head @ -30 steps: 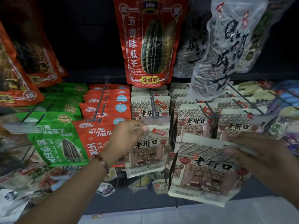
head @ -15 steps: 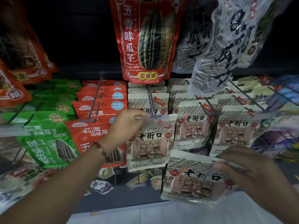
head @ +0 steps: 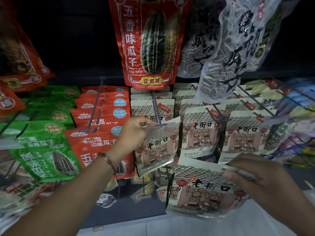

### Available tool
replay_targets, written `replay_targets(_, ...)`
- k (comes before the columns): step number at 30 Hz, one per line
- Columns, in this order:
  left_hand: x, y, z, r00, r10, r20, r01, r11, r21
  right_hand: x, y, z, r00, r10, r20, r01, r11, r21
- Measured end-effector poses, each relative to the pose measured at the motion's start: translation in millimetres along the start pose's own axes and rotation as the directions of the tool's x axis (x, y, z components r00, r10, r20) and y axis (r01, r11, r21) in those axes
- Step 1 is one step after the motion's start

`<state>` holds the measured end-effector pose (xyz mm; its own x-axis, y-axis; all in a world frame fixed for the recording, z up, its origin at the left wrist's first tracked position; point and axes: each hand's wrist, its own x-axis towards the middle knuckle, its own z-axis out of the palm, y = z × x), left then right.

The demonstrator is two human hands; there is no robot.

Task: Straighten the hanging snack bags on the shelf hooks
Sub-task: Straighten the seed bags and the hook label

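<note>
You were standing at a retail snack display in a shop. Around the large red melon-seed bag (head: 149, 43) hanging at top centre, everything was stock in multiples: below it, rows of identical cream pouches (head: 201, 133) printed with an old street scene hung one behind another on metal peg hooks (head: 156, 109); to its lower left, matching red seed packets (head: 102, 114) and green seed packets (head: 44, 150) were stacked the same way; to its right hung clear bags of sunflower seeds (head: 230, 53). A clear price-tag holder (head: 161, 129) sat at the end of the hook below it, in front of the dark back panel (head: 71, 40).
</note>
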<state>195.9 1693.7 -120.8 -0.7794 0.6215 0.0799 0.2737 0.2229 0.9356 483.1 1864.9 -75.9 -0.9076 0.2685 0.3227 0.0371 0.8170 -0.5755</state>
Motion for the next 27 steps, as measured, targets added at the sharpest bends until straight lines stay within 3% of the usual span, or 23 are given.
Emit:
replay_targets(3,-0.6,-6.9,-0.2,0.999,0.031,-0.027,-0.029,0.998,0.056,2.0,4.2,3.4,1.0,0.006,0.017,-0.006,1.0,-0.004)
replay_targets(5,-3.8,-12.5,1.2,0.988,0.143,-0.061,-0.123,0.959,0.256,3.1,9.7,6.9,1.0,0.015,0.025,-0.015,1.0,-0.013)
replay_targets(7,-8.0,-15.2,1.9,0.943,0.328,-0.049,-0.249,0.797,0.551,4.3,15.5,9.9,0.999,0.018,0.035,-0.017,1.0,-0.024)
replay_targets(9,-11.3,-19.7,3.1,0.888,0.46,-0.008,-0.341,0.671,0.659,4.7,21.0,12.1,0.999,0.023,0.044,-0.022,0.999,-0.023)
replay_targets(13,-41.9,-31.2,-5.0,0.839,0.544,-0.02,-0.359,0.58,0.731,5.7,28.9,14.9,0.998,0.054,0.025,-0.054,0.999,-0.001)
replay_targets(17,-104.0,-38.6,-4.8,0.865,0.484,-0.135,-0.285,0.694,0.661,8.5,45.1,18.3,0.994,0.089,0.057,-0.089,0.996,0.001)
replay_targets(21,-112.8,-12.9,37.6,0.861,0.506,0.041,-0.419,0.664,0.619,13.9,54.8,17.8,0.986,0.142,0.085,-0.144,0.989,0.023)
replay_targets(25,-91.2,21.7,86.0,0.822,0.513,0.247,-0.528,0.524,0.669,23.9,61.7,12.5,0.991,0.087,0.099,-0.093,0.994,0.056)
replay_targets(27,-77.9,34.9,102.7,0.807,0.519,0.283,-0.546,0.472,0.692,30.1,70.0,9.4,0.993,0.075,0.091,-0.081,0.995,0.066)
